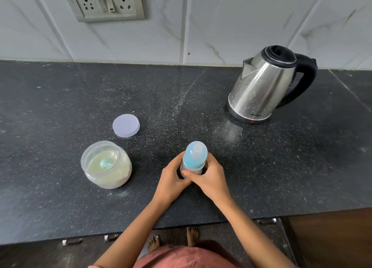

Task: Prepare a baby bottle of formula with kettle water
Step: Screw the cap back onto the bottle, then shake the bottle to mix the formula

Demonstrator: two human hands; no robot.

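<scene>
- Dark stone worktop [60,98] carries everything; pale dusty smear in front of the kettle base.
- Steel kettle [265,84] stands upright at back right, lid closed, well apart from the bottle, handle facing right.
- Open formula jar [109,182] sits front left, powder filling much of it.
- Left grip [172,179]: fingers curled round the bottle's lower body from the left side.
- Right grip [213,177]: curled round the same body from the right, thumb across the front; both grips wrap the bottle firmly.
- Baby bottle [195,154] stands upright near the front-centre of the worktop, between jar and kettle, blue dome cap on top.
- Jar lid [126,125] lies flat just behind the jar, apart from it.
- Green scoop [105,164] rests in the powder.
- Step, my read: handling the bottle's top, either twisting it off to fill or tightening after filling. Body is hidden by the grips, so contents cannot be told.
- Next, if unfilled: one grip steadies the body, the other turns the collar off, then the right reaches for the kettle handle.
</scene>
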